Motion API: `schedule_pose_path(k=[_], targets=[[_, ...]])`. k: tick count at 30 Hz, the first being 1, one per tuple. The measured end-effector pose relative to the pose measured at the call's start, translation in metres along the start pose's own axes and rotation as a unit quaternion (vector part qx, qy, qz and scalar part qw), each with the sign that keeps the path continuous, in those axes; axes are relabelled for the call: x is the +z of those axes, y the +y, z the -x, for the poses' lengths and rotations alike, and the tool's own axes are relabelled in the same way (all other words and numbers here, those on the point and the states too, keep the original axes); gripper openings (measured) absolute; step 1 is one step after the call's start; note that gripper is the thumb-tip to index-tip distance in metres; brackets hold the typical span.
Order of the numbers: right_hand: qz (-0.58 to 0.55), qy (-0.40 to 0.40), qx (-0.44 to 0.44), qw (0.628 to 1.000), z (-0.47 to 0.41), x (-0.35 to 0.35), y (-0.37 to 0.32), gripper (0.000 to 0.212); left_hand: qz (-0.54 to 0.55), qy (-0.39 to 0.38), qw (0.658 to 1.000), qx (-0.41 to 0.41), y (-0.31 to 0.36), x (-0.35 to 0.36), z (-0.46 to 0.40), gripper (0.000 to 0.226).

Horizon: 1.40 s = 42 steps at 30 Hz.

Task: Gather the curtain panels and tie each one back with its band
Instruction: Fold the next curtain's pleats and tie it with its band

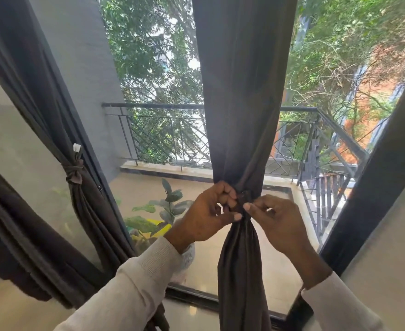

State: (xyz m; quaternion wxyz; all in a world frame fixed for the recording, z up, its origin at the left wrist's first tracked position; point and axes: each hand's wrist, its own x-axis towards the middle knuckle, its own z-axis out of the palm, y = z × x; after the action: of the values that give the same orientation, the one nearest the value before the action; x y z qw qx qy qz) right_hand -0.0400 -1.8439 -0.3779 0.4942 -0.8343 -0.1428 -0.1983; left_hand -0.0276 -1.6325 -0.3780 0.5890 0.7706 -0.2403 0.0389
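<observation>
A dark brown curtain panel (244,91) hangs in front of the glass door and is bunched narrow at hand height. A matching dark band (242,202) wraps that bunched waist. My left hand (211,215) pinches the band from the left with curled fingers. My right hand (276,219) pinches it from the right, thumb and forefinger meeting at the knot. Another dark panel (53,111) at the left is gathered and held by its own tied band (73,169) beside a small white hook (76,147).
The black door frame (373,182) stands close at the right. Behind the glass are a balcony with a metal railing (163,134), a potted plant (163,211) and trees. More dark fabric (17,235) drapes at the lower left.
</observation>
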Motion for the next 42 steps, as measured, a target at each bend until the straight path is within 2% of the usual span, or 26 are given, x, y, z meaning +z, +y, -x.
schedule_pose_path(k=[3, 5, 8, 10, 13, 15, 19, 22, 25, 28, 31, 37, 40, 42], targets=[[-0.03, -0.013, 0.04, 0.999, 0.0, 0.0, -0.003, 0.023, -0.049, 0.012, 0.998, 0.029, 0.001, 0.001, 0.005, 0.047], [-0.042, -0.017, 0.057, 0.997, 0.0, 0.001, -0.005, 0.021, -0.116, 0.038, 0.989, 0.084, 0.001, 0.004, 0.01, 0.048], [-0.056, -0.014, 0.07, 0.996, -0.001, 0.003, -0.007, 0.026, -0.273, 0.067, 0.938, 0.203, 0.002, 0.006, 0.02, 0.039], [-0.081, -0.017, 0.071, 0.994, 0.0, 0.001, -0.005, 0.034, -0.337, 0.068, 0.908, 0.239, -0.003, 0.007, 0.022, 0.035], [-0.148, -0.053, 0.069, 0.985, 0.003, -0.003, -0.001, 0.036, -0.345, 0.071, 0.901, 0.254, -0.011, 0.006, 0.019, 0.025], [-0.152, -0.071, 0.057, 0.984, 0.004, -0.005, 0.002, 0.03, -0.34, 0.052, 0.907, 0.245, -0.013, 0.005, 0.016, 0.021], [-0.035, -0.061, 0.0, 0.998, 0.005, -0.007, 0.003, 0.017, -0.316, -0.014, 0.93, 0.186, -0.015, 0.006, 0.01, 0.015], [0.037, -0.05, -0.038, 0.997, 0.002, -0.005, 0.003, 0.01, -0.29, -0.082, 0.944, 0.139, -0.015, -0.002, 0.004, 0.02], [0.058, -0.047, -0.056, 0.996, 0.0, 0.0, 0.002, 0.011, -0.264, -0.132, 0.946, 0.133, -0.011, -0.015, -0.002, 0.03], [0.073, -0.065, -0.038, 0.994, -0.002, 0.007, -0.005, 0.014, -0.294, -0.109, 0.941, 0.13, -0.014, -0.019, -0.004, 0.045], [0.055, -0.089, -0.016, 0.994, -0.009, 0.009, -0.008, 0.013, -0.287, -0.067, 0.949, 0.109, -0.015, -0.019, -0.002, 0.049], [0.004, -0.137, -0.017, 0.99, -0.016, 0.003, -0.006, 0.03, -0.207, -0.094, 0.971, 0.08, -0.005, -0.027, -0.002, 0.017], [-0.023, -0.141, -0.001, 0.99, -0.017, 0.002, -0.007, 0.022, -0.16, -0.115, 0.978, 0.063, -0.002, -0.026, -0.001, 0.02], [-0.033, -0.141, 0.007, 0.989, -0.018, 0.001, -0.01, 0.021, -0.142, -0.082, 0.985, 0.047, -0.003, -0.022, -0.002, 0.024]])
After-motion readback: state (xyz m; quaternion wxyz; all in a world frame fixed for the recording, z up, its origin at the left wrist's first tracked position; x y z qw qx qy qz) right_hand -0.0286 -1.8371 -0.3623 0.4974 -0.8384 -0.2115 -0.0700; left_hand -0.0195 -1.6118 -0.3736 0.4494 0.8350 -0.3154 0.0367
